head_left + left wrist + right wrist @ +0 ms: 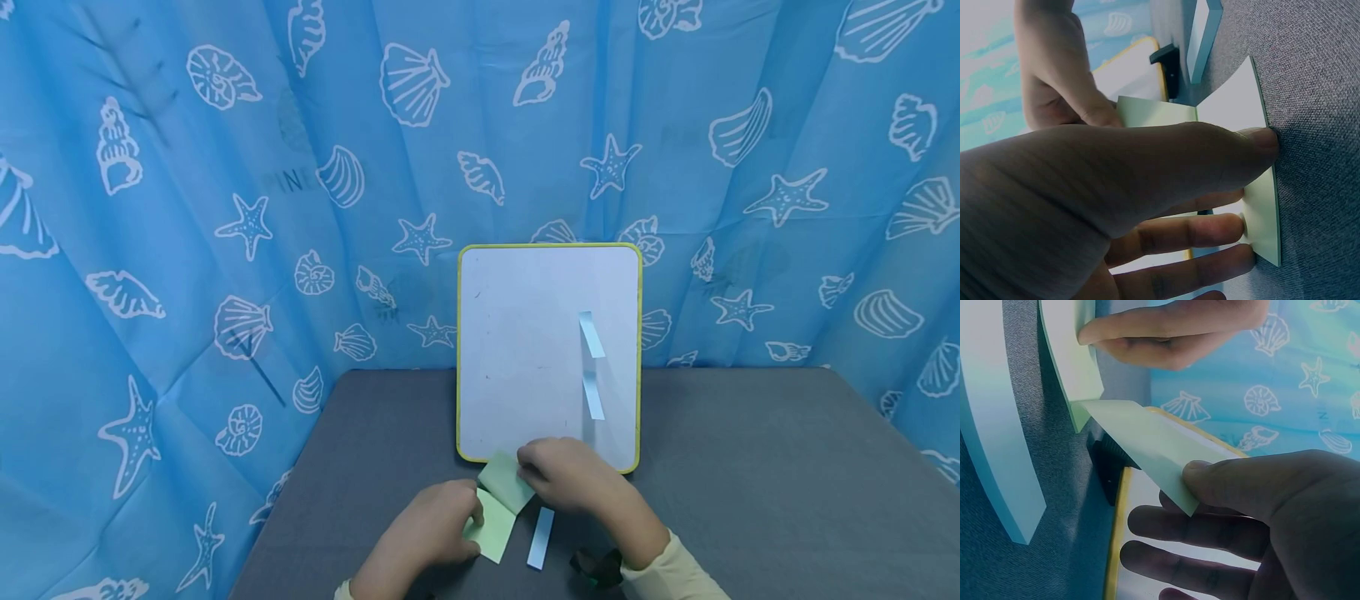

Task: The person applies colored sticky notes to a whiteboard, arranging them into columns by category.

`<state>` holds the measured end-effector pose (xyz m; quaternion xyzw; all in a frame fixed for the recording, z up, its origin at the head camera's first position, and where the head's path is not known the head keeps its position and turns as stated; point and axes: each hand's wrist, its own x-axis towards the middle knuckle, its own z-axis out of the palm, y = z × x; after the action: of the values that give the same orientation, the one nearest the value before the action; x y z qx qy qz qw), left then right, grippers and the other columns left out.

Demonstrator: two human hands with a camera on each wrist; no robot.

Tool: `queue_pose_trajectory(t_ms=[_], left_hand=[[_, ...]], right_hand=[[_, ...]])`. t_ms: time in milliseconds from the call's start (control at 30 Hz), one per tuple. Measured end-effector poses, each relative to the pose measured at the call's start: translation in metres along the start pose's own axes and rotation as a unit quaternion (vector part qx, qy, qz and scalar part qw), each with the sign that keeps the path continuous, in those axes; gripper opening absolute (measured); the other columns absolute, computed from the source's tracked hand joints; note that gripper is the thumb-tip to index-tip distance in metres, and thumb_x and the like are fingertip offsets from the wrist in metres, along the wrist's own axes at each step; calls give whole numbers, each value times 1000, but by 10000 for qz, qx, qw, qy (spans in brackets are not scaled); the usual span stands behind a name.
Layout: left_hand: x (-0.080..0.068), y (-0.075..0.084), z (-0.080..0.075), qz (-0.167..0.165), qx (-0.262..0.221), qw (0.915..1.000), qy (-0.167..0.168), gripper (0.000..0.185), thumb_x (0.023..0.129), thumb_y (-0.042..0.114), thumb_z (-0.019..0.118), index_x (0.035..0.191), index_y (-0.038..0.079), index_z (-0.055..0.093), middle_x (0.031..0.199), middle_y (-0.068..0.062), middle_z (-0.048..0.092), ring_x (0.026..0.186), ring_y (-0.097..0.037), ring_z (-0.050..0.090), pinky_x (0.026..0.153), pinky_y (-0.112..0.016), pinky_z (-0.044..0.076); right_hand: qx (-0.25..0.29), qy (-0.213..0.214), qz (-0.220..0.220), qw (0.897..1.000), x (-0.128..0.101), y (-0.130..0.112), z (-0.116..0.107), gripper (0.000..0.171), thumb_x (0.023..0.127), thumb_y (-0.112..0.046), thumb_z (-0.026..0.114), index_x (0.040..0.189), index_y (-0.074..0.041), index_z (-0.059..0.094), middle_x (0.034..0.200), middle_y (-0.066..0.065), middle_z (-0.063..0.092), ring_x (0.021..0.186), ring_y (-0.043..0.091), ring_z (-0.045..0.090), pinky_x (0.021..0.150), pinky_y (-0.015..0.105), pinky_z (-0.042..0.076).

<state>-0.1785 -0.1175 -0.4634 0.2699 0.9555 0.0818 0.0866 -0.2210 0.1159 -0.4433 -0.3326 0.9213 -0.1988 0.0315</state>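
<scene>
Above the table in front of the whiteboard, my left hand [442, 523] grips a light green sticky note pad [495, 529]. In the left wrist view the thumb lies across one edge of the pad [1263, 206], with fingers on its other side. My right hand [566, 475] pinches the free end of a green sheet [506, 482] between thumb and a finger. That sheet [1141, 437] slants up from the pad and meets it along one edge. A narrow light blue sticky note pad [540, 538] lies on the table between the hands.
A yellow-framed whiteboard [525, 350] leans upright behind the hands, with two light blue strips [592, 335] on its right side. Its black stand foot [1107, 472] touches the grey tabletop [750, 467]. A blue shell-patterned curtain [330, 250] hangs behind. Something dark [597, 568] sits by my right wrist.
</scene>
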Motion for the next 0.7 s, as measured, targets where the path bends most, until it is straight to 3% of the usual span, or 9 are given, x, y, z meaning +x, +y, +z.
queue_pose_trajectory(t_ms=[300,500,700], left_hand=[[0,0,1,-27,22,10000,-33,22,76,26,94,93,19,83,87,11,63,71,-4,49,68,-27,50],[-1,-1,1,159,64,9997,159,22,74,25,95,91,19,82,86,11,63,72,-3,52,68,-27,51],[0,-2,1,164,50,9998,101,21,74,25,94,91,20,83,86,11,63,73,-4,54,69,-27,53]], right_hand=[[-89,187,4,9998,-1,2,-3,21,100,-15,70,81,-18,66,68,-11,50,60,5,42,57,25,39],[91,273,-108,9995,-1,2,-4,19,101,-14,69,83,-18,68,68,-12,51,61,4,44,58,24,41],[192,381,-234,9988,-3,-1,-9,17,102,-15,68,85,-18,69,71,-14,54,63,2,46,62,24,43]])
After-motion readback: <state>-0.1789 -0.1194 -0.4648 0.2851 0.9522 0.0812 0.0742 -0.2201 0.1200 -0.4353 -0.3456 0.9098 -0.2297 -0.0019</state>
